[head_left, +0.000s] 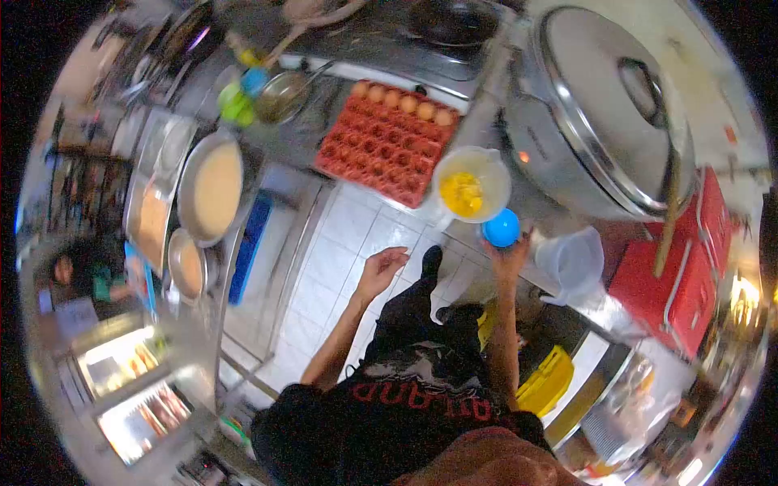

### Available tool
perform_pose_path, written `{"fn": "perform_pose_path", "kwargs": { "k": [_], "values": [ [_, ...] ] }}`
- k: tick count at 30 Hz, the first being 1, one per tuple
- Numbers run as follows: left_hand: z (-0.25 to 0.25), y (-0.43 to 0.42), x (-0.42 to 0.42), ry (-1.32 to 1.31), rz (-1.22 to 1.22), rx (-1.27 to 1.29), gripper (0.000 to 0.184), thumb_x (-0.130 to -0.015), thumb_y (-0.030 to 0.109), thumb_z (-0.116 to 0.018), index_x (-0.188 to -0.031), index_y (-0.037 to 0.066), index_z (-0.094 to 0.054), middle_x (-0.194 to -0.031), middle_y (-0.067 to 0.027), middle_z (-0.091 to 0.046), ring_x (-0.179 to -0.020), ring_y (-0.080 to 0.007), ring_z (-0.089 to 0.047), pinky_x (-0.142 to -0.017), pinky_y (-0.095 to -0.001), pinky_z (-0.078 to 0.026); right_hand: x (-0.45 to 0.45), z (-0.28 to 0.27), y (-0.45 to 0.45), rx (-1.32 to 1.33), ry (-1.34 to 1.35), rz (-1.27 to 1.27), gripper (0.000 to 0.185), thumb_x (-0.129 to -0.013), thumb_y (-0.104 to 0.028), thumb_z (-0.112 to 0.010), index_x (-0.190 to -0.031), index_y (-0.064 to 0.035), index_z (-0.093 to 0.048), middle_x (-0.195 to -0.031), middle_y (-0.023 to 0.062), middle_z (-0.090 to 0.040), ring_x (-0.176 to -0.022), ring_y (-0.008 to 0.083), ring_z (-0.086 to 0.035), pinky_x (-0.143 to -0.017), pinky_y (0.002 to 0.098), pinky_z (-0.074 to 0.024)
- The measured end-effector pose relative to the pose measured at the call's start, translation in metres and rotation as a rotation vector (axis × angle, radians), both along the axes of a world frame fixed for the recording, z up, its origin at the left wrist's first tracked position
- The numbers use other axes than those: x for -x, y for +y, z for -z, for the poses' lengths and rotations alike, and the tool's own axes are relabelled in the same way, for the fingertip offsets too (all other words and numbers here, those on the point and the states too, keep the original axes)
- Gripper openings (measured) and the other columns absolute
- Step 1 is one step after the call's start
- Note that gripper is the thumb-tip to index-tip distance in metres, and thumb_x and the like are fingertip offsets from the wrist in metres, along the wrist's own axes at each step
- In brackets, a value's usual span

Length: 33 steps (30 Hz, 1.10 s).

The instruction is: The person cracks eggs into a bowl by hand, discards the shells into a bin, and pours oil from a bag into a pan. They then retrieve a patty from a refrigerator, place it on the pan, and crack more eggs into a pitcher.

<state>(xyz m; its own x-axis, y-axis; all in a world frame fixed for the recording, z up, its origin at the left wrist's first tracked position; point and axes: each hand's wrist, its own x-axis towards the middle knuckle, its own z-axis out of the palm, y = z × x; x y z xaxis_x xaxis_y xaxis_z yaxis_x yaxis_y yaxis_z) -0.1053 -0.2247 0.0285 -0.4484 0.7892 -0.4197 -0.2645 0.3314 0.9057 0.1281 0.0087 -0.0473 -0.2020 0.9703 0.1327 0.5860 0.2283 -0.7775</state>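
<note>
Fingers of the left hand [385, 271], loosely bent and close together, hang over the white tiled floor [344, 227] on the near left. To its right, the right hand [509, 255] has its fingers curled about a round blue item [502, 228]; their exact grip cannot be told. A translucent jug [575, 259] stands just right of that hand. Directly beyond the blue item is a white jug [493, 174] containing yellow egg [462, 194]. Farther left lies a red egg tray [381, 158], whose far row holds brown eggs [408, 104]; far right stands a large lidded steel cooker [600, 97].
</note>
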Motion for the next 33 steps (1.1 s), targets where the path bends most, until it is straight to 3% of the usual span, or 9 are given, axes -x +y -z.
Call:
{"fn": "perform_pose_path", "kwargs": {
  "k": [3, 9, 12, 15, 21, 23, 26, 29, 33],
  "values": [
    [-0.003, -0.013, 0.001, 0.087, -0.035, -0.02, 0.028, -0.094, 0.015, -0.062, -0.117, 0.0, -0.063, -0.098, -0.0054, -0.069, -0.09, -0.0101, -0.061, -0.082, -0.0246, -0.048, -0.012, -0.035, -0.034, 0.16, 0.193, 0.08, 0.11, -0.066, -0.012, -0.086, -0.15, -0.0044, -0.016, -0.133, 0.0208, -0.043, -0.12, 0.0323, -0.048, -0.086, 0.0452, -0.0532],
    [0.005, -0.075, -0.009, 0.131, -0.162, -0.093, 0.032, -0.094, 0.011, -0.059, -0.123, -0.002, -0.058, -0.106, -0.0103, -0.069, -0.099, -0.0167, -0.063, -0.088, -0.0302, -0.049, -0.06, -0.024, -0.099, 0.415, -0.102, -0.292, 0.074, -0.078, -0.021, -0.078, -0.141, -0.0072, -0.04, -0.098, 0.0129, -0.064, -0.077, 0.0266, -0.067, -0.069, 0.0398, -0.0537],
    [-0.042, -0.113, -0.027, 0.138, -0.338, -0.012, 0.031, -0.096, 0.016, -0.056, -0.121, -0.002, -0.059, -0.104, -0.0106, -0.069, -0.094, -0.0159, -0.064, -0.084, -0.0299, -0.05, -0.086, 0.069, -0.104, 0.301, -0.256, -0.685, 0.062, -0.078, -0.026, -0.077, -0.13, -0.0038, -0.052, -0.086, 0.0117, -0.068, -0.075, 0.0264, -0.068, -0.07, 0.0389, -0.053],
    [-0.055, -0.16, -0.024, 0.172, -0.449, 0.064, 0.034, -0.096, 0.024, -0.057, -0.119, -0.001, -0.061, -0.101, -0.0102, -0.07, -0.091, -0.0155, -0.065, -0.08, -0.029, -0.05, -0.08, 0.084, -0.113, 0.401, -0.433, -0.837, 0.056, -0.076, -0.029, -0.077, -0.122, -0.0026, -0.057, -0.082, 0.013, -0.069, -0.076, 0.0263, -0.068, -0.071, 0.0386, -0.053],
    [-0.073, -0.167, 0.085, 0.22, -0.534, 0.038, 0.032, -0.097, 0.026, -0.056, -0.121, 0.005, -0.06, -0.101, -0.0066, -0.07, -0.089, -0.0133, -0.064, -0.076, -0.0279, -0.049, -0.085, 0.13, -0.138, 0.121, -0.321, -0.793, 0.051, -0.074, -0.028, -0.077, -0.114, -0.0022, -0.06, -0.077, 0.0118, -0.067, -0.066, 0.0241, -0.066, -0.067, 0.0359, -0.0538],
    [-0.07, -0.138, 0.147, 0.321, -0.56, -0.083, 0.032, -0.097, 0.025, -0.056, -0.121, 0.004, -0.059, -0.104, -0.0064, -0.069, -0.088, -0.0128, -0.063, -0.076, -0.0276, -0.049, -0.077, 0.112, -0.148, 0.979, -0.025, -0.292, 0.042, -0.077, -0.027, -0.076, -0.109, -0.0038, -0.063, -0.076, 0.01, -0.067, -0.062, 0.0224, -0.065, -0.061, 0.0351, -0.0535],
    [-0.114, -0.06, 0.243, 0.417, -0.495, -0.239, 0.037, -0.095, 0.022, -0.058, -0.126, 0.001, -0.053, -0.107, -0.0068, -0.066, -0.092, -0.0118, -0.06, -0.08, -0.0264, -0.047, -0.081, 0.135, -0.166, 0.954, -0.173, -0.258, 0.04, -0.082, -0.034, -0.071, -0.109, -0.0056, -0.062, -0.086, 0.0097, -0.069, -0.068, 0.0236, -0.064, -0.062, 0.0384, -0.0522],
    [-0.126, 0.027, 0.352, 0.521, -0.45, -0.334, 0.045, -0.093, 0.021, -0.061, -0.13, -0.002, -0.049, -0.107, -0.0076, -0.065, -0.094, -0.0127, -0.058, -0.083, -0.0259, -0.046, -0.165, 0.319, -0.219, 1.36, 0.433, -0.041, 0.045, -0.085, -0.049, -0.06, -0.107, -0.0101, -0.059, -0.097, 0.0083, -0.069, -0.095, 0.0282, -0.064, -0.079, 0.0473, -0.051],
    [-0.113, 0.152, 0.513, 0.658, -0.371, -0.243, 0.053, -0.089, 0.026, -0.065, -0.13, -0.002, -0.047, -0.102, -0.0072, -0.064, -0.093, -0.0141, -0.058, -0.083, -0.0253, -0.045, -0.135, 0.31, -0.255, 1.656, 1.385, 0.218, 0.039, -0.091, -0.04, -0.053, -0.111, -0.0075, -0.057, -0.082, 0.0111, -0.064, -0.069, 0.0286, -0.064, -0.064, 0.0417, -0.0554]
  ]
}}
